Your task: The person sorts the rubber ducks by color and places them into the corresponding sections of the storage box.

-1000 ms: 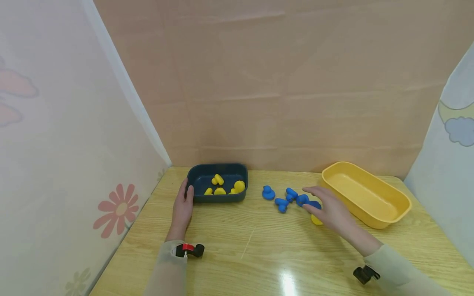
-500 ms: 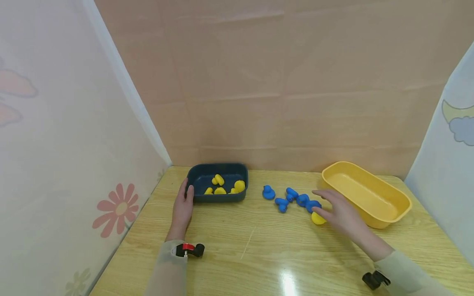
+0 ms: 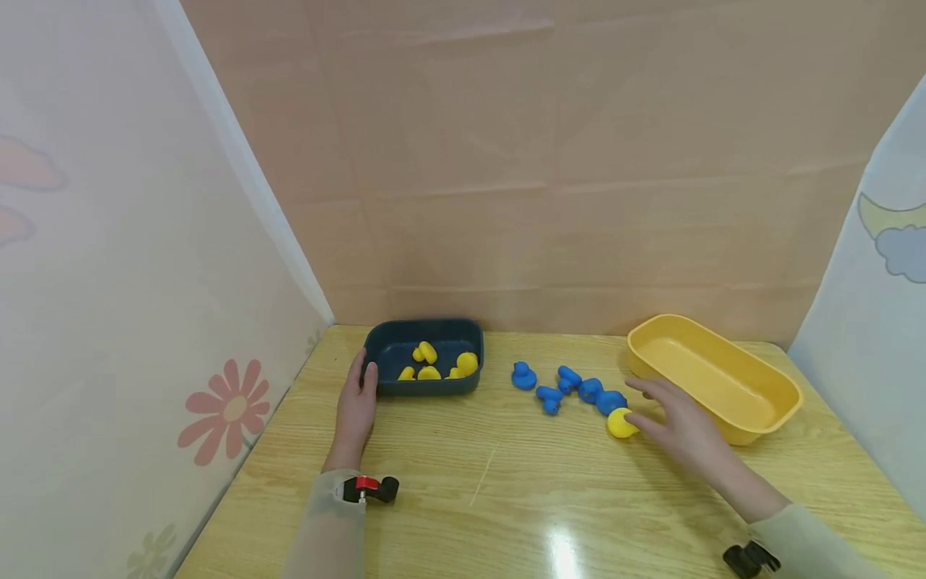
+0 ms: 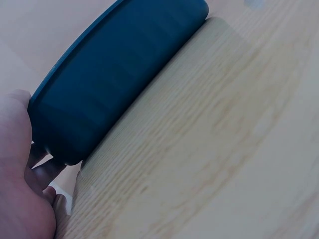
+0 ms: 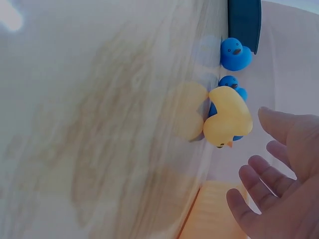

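My left hand rests against the left end of a dark blue tray, thumb at its front corner; the left wrist view shows the tray's wall beside my palm. Several yellow ducks lie inside the tray. My right hand hovers with fingers spread and holds nothing. Just left of its fingertips a yellow duck lies on the table. In the right wrist view the duck lies apart from my fingers. Several blue ducks lie loose mid-table.
A yellow tub stands at the right, just behind my right hand, nothing showing inside it. Fabric screens wall off the wooden table at the left, back and right. Bare wood stretches along the near side.
My right hand has drawn back to the right from over the blue ducks, uncovering the yellow duck. The left hand and the tray have stayed put.
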The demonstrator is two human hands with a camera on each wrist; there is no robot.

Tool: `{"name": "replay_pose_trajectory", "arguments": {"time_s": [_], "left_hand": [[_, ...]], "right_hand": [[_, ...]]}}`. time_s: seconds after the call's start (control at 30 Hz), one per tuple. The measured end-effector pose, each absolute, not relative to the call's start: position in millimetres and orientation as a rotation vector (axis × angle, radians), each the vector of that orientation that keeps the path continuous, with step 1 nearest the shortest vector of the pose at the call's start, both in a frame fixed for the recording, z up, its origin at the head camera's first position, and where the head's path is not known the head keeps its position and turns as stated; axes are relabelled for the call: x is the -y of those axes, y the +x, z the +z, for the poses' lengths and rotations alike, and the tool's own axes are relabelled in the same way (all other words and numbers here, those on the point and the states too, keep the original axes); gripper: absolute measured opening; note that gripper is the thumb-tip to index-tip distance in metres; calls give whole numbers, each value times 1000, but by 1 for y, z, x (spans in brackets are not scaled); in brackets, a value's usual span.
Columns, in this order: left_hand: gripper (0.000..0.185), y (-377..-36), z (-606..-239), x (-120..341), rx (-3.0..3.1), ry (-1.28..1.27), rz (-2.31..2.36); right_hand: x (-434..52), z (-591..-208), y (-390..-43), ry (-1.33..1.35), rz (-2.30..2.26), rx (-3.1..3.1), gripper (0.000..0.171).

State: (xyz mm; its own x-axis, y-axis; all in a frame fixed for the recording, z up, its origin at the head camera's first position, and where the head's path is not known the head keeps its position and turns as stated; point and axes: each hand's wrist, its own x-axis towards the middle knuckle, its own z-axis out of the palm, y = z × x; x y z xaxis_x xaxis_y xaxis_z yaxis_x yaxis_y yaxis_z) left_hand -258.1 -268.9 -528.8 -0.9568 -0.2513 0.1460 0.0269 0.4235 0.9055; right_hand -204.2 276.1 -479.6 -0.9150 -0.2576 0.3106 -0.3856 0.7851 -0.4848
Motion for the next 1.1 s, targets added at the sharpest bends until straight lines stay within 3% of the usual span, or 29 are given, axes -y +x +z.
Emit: {"name": "replay_pose_trajectory", "arguments": {"time_s": [0.2, 0.43, 1.1], "left_hand": [[67, -258, -527, 268, 2418, 202, -1559], [77, -259, -527, 270, 2435, 190, -1551], [73, -257, -526, 269, 2431, 186, -1552]], "right_hand": [[-279, -483, -201, 525, 775, 2712, 58], [-283, -485, -199, 516, 803, 2739, 60], [-281, -498, -197, 597, 901, 2760, 54]]}}
